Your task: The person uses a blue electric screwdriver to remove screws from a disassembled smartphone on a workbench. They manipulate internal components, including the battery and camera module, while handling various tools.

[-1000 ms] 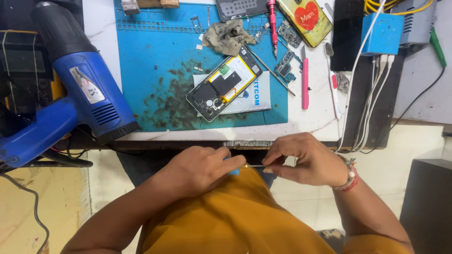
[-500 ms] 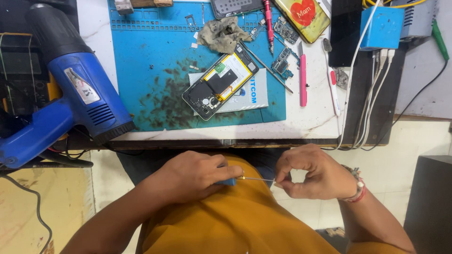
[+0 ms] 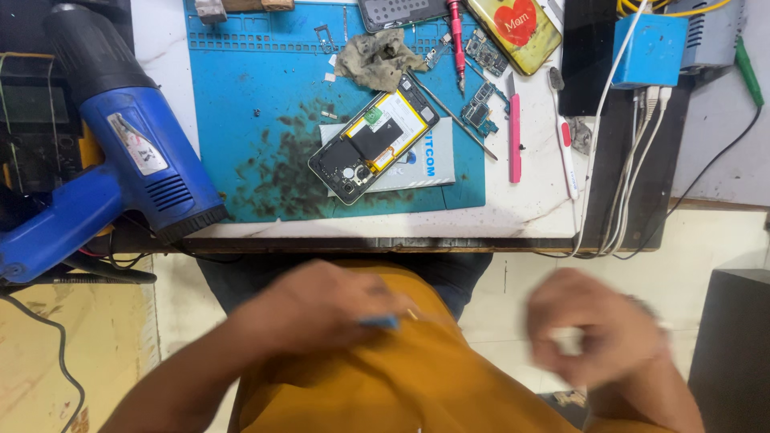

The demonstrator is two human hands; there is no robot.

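Observation:
My left hand (image 3: 317, 313) is in front of my orange shirt, below the table edge, closed on a small blue object (image 3: 378, 322) with a thin pale tip poking out to the right. My right hand (image 3: 593, 329) is well to the right of it, blurred by motion, fingers curled; whether it holds anything is unclear. On the table above lies an opened phone (image 3: 373, 148) with its back off and its yellow-edged battery showing, on a stained blue work mat (image 3: 241, 120).
A blue heat gun (image 3: 136, 168) lies at the left table edge. A dirty rag (image 3: 377, 60), a red screwdriver (image 3: 455, 32), small circuit boards (image 3: 481, 104), a pink tool (image 3: 514, 136), a yellow heart-marked case (image 3: 513, 28) and a blue box (image 3: 650, 48) with white cables (image 3: 626, 160) crowd the back and right.
My hands were together holding a thin item between them. Now my right hand has swung away to the right, and the left hand keeps the blue object.

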